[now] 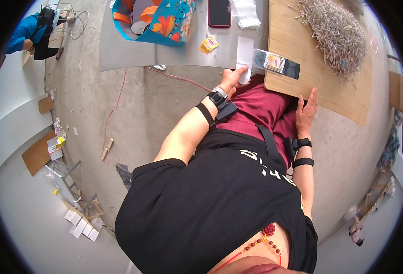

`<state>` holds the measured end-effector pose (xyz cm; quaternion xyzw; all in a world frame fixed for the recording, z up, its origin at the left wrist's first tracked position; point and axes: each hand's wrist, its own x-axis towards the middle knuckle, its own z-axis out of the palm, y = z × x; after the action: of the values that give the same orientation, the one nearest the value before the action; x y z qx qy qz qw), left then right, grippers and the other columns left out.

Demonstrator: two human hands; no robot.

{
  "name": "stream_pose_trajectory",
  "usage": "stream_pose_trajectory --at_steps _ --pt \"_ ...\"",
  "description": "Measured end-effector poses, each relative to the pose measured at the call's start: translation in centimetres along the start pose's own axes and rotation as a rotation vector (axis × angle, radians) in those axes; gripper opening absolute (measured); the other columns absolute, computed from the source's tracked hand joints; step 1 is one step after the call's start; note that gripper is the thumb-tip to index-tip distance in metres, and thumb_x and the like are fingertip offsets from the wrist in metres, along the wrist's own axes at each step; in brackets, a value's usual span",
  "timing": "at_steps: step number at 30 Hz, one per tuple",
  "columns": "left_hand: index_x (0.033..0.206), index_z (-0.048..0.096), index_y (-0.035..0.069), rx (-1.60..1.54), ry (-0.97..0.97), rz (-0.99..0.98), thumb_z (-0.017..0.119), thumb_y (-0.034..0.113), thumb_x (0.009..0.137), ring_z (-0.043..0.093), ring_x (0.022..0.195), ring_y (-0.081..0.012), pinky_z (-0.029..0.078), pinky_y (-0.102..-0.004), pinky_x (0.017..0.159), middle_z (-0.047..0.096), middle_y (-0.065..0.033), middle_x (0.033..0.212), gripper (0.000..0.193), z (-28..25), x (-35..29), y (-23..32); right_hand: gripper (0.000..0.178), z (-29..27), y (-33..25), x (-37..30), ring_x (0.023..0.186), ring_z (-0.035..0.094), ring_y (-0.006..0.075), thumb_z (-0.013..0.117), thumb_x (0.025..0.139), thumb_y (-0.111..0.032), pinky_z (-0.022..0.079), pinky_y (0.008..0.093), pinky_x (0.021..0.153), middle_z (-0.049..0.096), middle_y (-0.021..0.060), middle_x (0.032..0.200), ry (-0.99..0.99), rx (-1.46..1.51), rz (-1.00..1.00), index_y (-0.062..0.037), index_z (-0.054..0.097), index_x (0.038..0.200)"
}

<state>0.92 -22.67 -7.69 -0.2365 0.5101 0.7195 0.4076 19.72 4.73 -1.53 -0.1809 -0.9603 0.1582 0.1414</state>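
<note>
My left hand (231, 80) is at the front edge of the grey table, its thumb and fingers closed on the lower end of a white strip (244, 49). Whether the strip is paper or plastic is hard to tell. Just right of it, a clear packet of cotton swabs (274, 63) with a yellow and red label lies across the edge of a wooden board (287, 85). My right hand (307, 112) is beside the board's near edge with its fingers stretched out, and nothing shows in it. A big heap of loose cotton swabs (336, 34) covers the far part of the board.
On the grey table (119, 57) are a blue flowered bag (169, 27), a dark phone (219, 13), small yellow labels (209, 43) and a stack of clear bags (245, 16). A red cord (112, 112) crosses the floor. Another person's arm (25, 34) shows at far left.
</note>
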Motion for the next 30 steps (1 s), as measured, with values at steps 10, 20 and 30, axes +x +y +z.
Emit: stream_pose_trajectory --at_steps 10,20,30 --pt "0.12 0.066 -0.009 0.061 0.004 0.001 0.077 0.028 0.097 0.078 0.086 -0.0277 0.068 -0.0389 0.072 0.075 -0.0173 0.106 0.045 -0.3 -0.1 0.4 0.068 0.0 0.1 0.2 0.156 0.032 0.0358 0.054 0.11 -0.036 0.023 0.0493 0.128 0.037 0.021 0.166 0.001 0.004 0.016 -0.0002 0.032 0.162" --pt "0.116 0.07 -0.001 0.028 0.141 0.027 0.083 0.033 0.091 0.074 0.086 -0.0207 0.061 -0.038 0.071 0.075 -0.0097 0.102 0.044 0.6 0.1 -0.1 0.069 -0.1 -0.2 0.0 0.157 0.03 0.0333 0.053 0.11 -0.04 0.02 0.05 0.128 0.036 0.0192 0.167 -0.022 -0.068 0.023 -0.0014 0.032 0.163" --pt "0.108 0.07 -0.005 -0.064 0.154 0.035 0.084 0.025 0.091 0.074 0.072 -0.0234 0.062 -0.0373 0.057 0.075 -0.0145 0.096 0.038 1.5 0.0 0.4 0.068 0.1 -0.4 0.1 0.158 0.029 0.0322 0.051 0.11 -0.041 0.019 0.0512 0.128 0.035 0.0171 0.168 -0.02 -0.079 0.034 -0.0035 0.032 0.163"
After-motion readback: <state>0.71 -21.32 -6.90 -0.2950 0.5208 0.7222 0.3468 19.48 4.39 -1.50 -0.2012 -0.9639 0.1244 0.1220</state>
